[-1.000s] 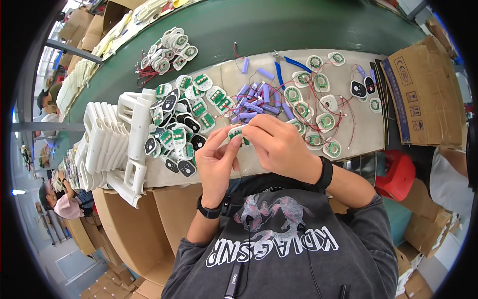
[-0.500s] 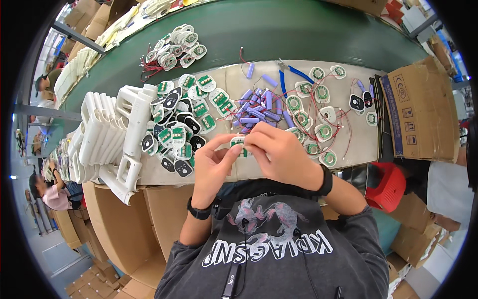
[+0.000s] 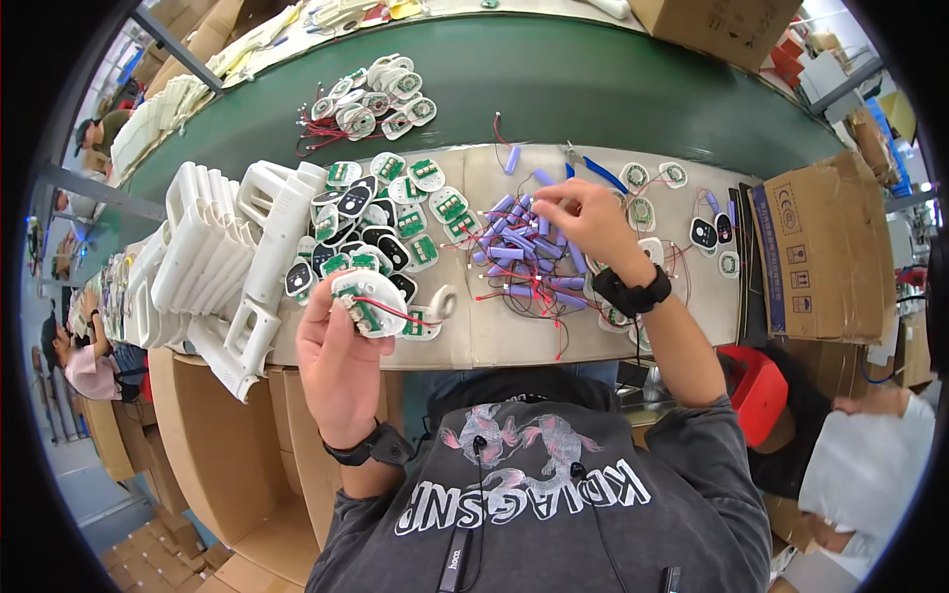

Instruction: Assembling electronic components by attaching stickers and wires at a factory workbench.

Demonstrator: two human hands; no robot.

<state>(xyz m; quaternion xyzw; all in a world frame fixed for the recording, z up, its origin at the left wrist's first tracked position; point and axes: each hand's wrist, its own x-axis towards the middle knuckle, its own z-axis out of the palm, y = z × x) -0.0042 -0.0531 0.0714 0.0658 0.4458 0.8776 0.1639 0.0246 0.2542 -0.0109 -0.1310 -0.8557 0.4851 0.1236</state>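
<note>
My left hand (image 3: 341,361) grips a white oval panel (image 3: 388,308) by its edge, its green circuit board facing up. A red wire runs from the board to a small white ring-shaped part (image 3: 442,303) beside it. My right hand (image 3: 593,222) is raised over the right side of a pile of purple cylindrical batteries (image 3: 509,252) with red and black leads. Its thumb and forefinger come together in a pinch; whether anything is between them is too small to tell. Left of the batteries lies a heap of similar panels (image 3: 395,217), some showing black faces.
White plastic handle-shaped housings (image 3: 203,247) are stacked at the left. Blue-handled pliers (image 3: 603,173) and wired round boards (image 3: 643,212) lie at the right. A cardboard box (image 3: 825,252) stands at the right end. Wired panels (image 3: 371,94) sit on the green belt (image 3: 534,79).
My hands have moved apart. The left went left with the panel, now showing its red wire and ring; the right moved away, over the batteries. The whole view has shifted slightly.
</note>
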